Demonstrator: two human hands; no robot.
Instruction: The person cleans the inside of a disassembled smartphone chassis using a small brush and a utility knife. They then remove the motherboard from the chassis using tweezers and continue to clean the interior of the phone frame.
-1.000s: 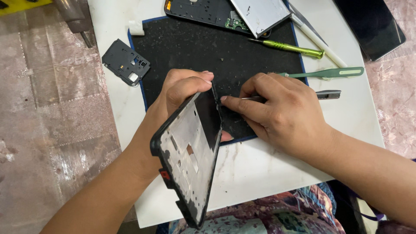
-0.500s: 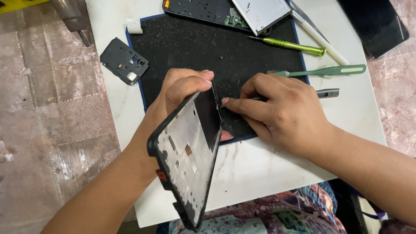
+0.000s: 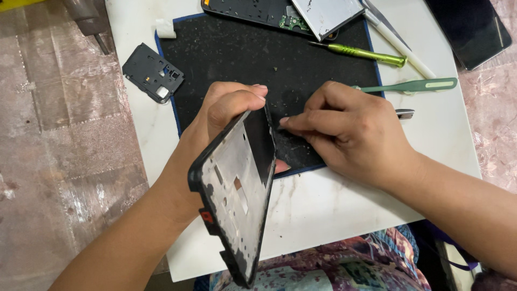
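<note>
My left hand (image 3: 221, 116) grips a black phone frame (image 3: 234, 196) by its upper end and holds it tilted on edge above a black work mat (image 3: 237, 59). The frame's pale inner side faces left toward me. My right hand (image 3: 350, 129) is closed, its fingertips pinched against the frame's top right edge, and a metal tool (image 3: 405, 113) pokes out behind its knuckles. Whether the fingers hold that tool is hidden.
On the white table (image 3: 334, 205) lie a small black cover plate (image 3: 152, 73), a green screwdriver (image 3: 366, 53), a green pry tool (image 3: 414, 85), a white stick (image 3: 398, 46) and an opened phone with a circuit board (image 3: 269, 13). A dark phone (image 3: 468, 29) sits far right. Stone floor lies left.
The frame has shifted slightly left and tilted a bit more upright. Both hands keep the same hold.
</note>
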